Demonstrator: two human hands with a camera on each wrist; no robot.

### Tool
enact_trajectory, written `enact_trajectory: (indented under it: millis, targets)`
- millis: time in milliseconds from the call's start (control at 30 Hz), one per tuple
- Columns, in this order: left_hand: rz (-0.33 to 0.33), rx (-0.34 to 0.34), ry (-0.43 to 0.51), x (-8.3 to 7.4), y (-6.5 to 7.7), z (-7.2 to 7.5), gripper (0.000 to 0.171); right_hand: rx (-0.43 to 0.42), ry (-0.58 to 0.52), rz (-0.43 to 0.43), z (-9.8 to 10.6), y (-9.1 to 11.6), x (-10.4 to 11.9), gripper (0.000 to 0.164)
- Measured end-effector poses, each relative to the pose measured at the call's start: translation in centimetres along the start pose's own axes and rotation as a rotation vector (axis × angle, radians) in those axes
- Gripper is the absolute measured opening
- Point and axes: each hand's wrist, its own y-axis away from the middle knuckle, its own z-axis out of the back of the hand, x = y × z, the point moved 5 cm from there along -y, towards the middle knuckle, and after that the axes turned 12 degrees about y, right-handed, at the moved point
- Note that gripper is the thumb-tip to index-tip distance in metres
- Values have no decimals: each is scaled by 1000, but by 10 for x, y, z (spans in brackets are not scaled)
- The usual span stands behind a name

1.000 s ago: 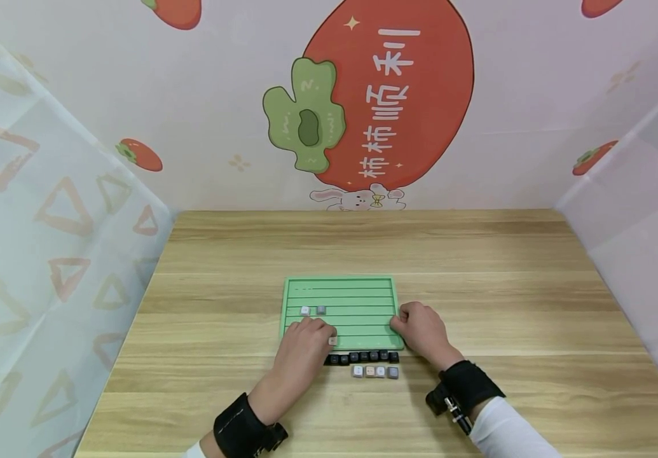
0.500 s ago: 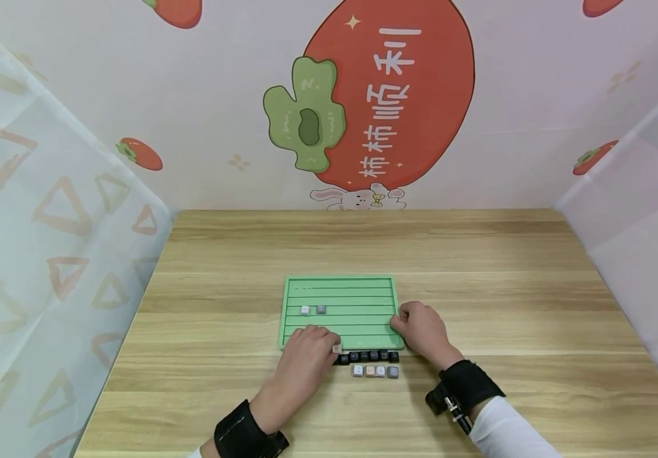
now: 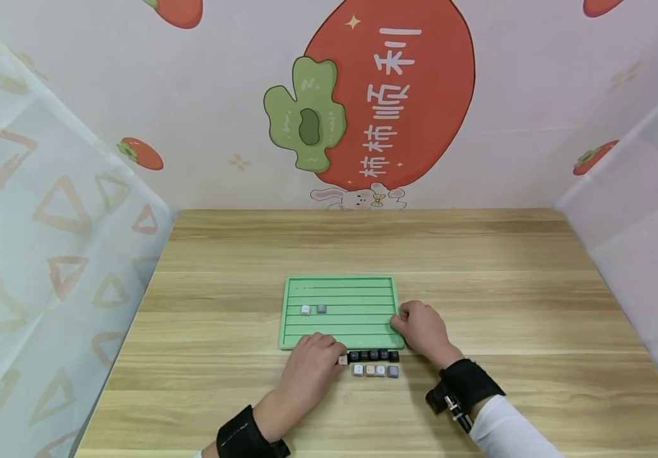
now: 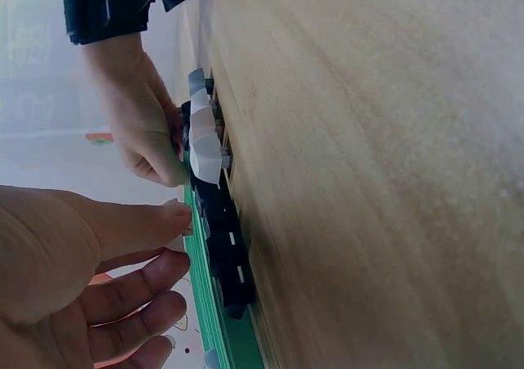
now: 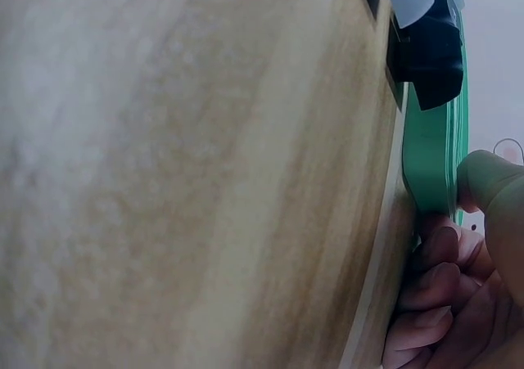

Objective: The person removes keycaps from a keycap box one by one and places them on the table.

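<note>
A green board (image 3: 357, 321) with ridged lines lies on the table; a white keycap (image 3: 305, 310) and a grey keycap (image 3: 322, 309) sit on it, apart. My left hand (image 3: 313, 362) pinches a pale keycap (image 3: 342, 360) between thumb and fingers, just off the board's near edge and at the left end of a row of black keycaps (image 3: 374, 355). In the left wrist view the thumb (image 4: 155, 222) mostly hides that keycap. Gripping the board's right edge is my right hand (image 3: 423, 327), thumb on top and the other fingers curled beside it.
In front of the black keycaps stands a shorter row of light and grey keycaps (image 3: 370, 370). The wooden table (image 3: 237, 254) meets a printed backdrop (image 3: 214, 114) at the back, with cloth walls on both sides.
My left hand has moved right and toward the near side with the pale keycap, from over the board to the black row. The right hand has stayed on the board's edge.
</note>
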Motion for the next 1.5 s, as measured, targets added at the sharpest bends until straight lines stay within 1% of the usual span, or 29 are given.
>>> enact_trajectory:
  millis: [300, 600, 767, 933, 1100, 1333, 1500]
  targets:
    - [-17, 18, -36, -3, 5, -7, 17, -7, -1, 8, 1, 0, 1, 31]
    - [-41, -15, -61, -6, 6, -9, 18, -4, -8, 7, 1, 1, 1, 32]
    - [-46, -9, -58, -7, 7, -10, 16, -9, -12, 10, 1, 1, 1, 32]
    - [-30, 19, -47, -7, 7, -12, 15, -8, -12, 7, 1, 1, 1, 32]
    - [-24, 46, -57, -6, 8, -15, 15, -6, -14, 7, 1, 1, 1, 33]
    - [-49, 22, -58, -5, 9, -17, 15, -8, -13, 8, 1, 1, 1, 33]
    - [-45, 28, -53, -4, 8, -17, 16, -5, -9, 9, 1, 1, 1, 32]
